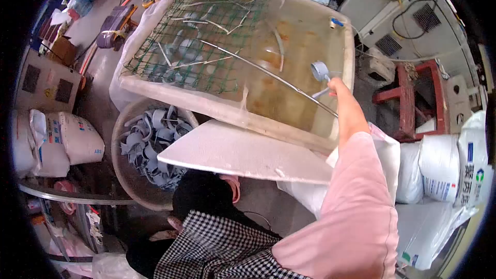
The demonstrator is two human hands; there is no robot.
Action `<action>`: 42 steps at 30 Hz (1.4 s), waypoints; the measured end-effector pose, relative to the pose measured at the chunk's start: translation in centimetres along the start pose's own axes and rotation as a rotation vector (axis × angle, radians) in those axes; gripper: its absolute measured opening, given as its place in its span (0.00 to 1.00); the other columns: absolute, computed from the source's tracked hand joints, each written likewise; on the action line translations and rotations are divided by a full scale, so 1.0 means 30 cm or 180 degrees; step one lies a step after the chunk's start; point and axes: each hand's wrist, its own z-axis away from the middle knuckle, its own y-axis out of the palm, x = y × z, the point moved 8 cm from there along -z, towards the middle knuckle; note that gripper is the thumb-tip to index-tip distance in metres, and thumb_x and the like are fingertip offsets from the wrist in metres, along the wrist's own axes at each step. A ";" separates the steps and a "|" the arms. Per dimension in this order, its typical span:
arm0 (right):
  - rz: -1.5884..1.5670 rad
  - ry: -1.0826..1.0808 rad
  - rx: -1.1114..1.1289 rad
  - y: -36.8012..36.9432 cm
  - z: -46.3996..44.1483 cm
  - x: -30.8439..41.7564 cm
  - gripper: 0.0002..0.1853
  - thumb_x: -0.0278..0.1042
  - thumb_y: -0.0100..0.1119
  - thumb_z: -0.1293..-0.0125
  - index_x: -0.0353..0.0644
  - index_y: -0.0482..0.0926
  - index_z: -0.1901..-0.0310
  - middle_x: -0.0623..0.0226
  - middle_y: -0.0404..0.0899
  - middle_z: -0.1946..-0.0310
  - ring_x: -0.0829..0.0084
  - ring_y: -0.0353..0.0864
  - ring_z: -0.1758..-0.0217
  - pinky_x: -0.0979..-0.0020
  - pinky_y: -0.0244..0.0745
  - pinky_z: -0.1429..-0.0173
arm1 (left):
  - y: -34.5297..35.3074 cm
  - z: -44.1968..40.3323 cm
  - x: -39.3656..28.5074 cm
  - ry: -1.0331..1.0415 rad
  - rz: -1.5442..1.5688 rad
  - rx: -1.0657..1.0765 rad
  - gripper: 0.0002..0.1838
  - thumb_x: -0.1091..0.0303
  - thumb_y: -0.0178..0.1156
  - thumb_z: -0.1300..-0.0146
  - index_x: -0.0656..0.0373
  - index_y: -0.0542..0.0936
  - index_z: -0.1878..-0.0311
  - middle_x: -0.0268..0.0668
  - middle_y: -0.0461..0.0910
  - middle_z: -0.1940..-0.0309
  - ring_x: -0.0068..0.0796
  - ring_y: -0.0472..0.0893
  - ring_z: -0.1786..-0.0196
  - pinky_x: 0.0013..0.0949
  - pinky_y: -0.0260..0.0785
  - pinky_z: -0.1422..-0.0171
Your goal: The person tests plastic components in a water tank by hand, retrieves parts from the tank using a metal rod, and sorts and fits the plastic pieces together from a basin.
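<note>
My right hand [335, 87] is stretched out over the right side of a water-filled tub [227, 112]. Its fingers are closed on a grey plastic part [320, 70] with a round cup-like end. A long thin metal rod [268, 75] lies slantwise across the tub, its lower end near my forearm. Green netting [206, 26] with pale strips on it covers the tub's left half, and grey parts show beneath. A white board [243, 152] lies along the tub's near side. My left hand is not in view.
A round basket [124, 175] full of grey plastic parts stands at the tub's near left. White sacks [439, 165] are stacked at the right, with more sacks [77, 137] at the left. A red metal frame [405, 98] stands right of the tub, near grey cabinets [377, 18].
</note>
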 end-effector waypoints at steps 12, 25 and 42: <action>0.0556 -0.0861 -0.0593 0.011 0.008 0.126 0.10 0.30 0.59 0.43 0.31 0.76 0.64 0.53 0.79 0.74 0.66 0.81 0.74 0.65 0.76 0.71 | 0.123 -0.217 -0.191 -0.0154 0.0101 0.1325 0.30 0.49 0.53 0.38 0.65 0.69 0.42 0.52 0.73 0.49 0.46 0.76 0.50 0.50 0.71 0.52; 0.1068 -0.2977 -0.1058 0.270 0.124 0.724 0.15 0.32 0.60 0.45 0.30 0.71 0.60 0.43 0.75 0.63 0.44 0.75 0.57 0.53 0.73 0.53 | 0.516 -0.087 -0.314 0.0494 -0.0358 0.0944 0.28 0.60 0.43 0.31 0.53 0.53 0.30 0.42 0.54 0.31 0.39 0.64 0.34 0.42 0.70 0.50; -0.0780 -0.2734 0.0483 0.732 -0.103 1.003 0.17 0.23 0.50 0.50 0.28 0.74 0.57 0.47 0.79 0.63 0.54 0.79 0.61 0.62 0.73 0.55 | 0.532 -0.058 -0.362 0.1022 -0.0423 0.0731 0.25 0.54 0.42 0.33 0.56 0.63 0.37 0.39 0.57 0.34 0.35 0.59 0.32 0.47 0.47 0.30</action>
